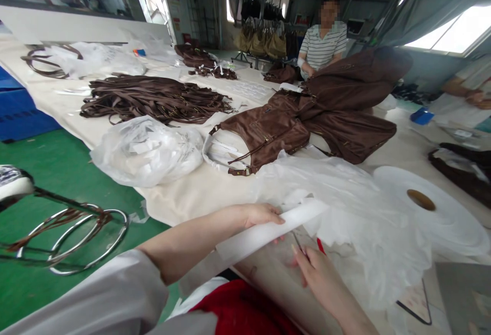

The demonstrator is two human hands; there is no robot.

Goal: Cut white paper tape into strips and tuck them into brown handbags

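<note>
My left hand [263,215] pinches a long strip of white, sheet-like material [249,240], thumb on top and fingertips below. The strip slants from my lap up toward the wide white roll [452,217] on the right; crumpled white sheeting [356,207] lies between. My right hand [312,266] is just below the strip, fingers curled around what look like scissors [297,240], of which only a thin dark metal blade shows. A small red piece [320,245] shows beside its knuckles. Past my hands lies a brown bag [264,128] with a white-wrapped strap [209,153].
A clear plastic bag of white scraps [148,151] sits at the table's near left edge. Behind it is a pile of brown straps [153,97]. More brown bags [345,87] are heaped beyond. A co-worker [324,38] stands across the table. A metal-framed stool [76,238] stands left.
</note>
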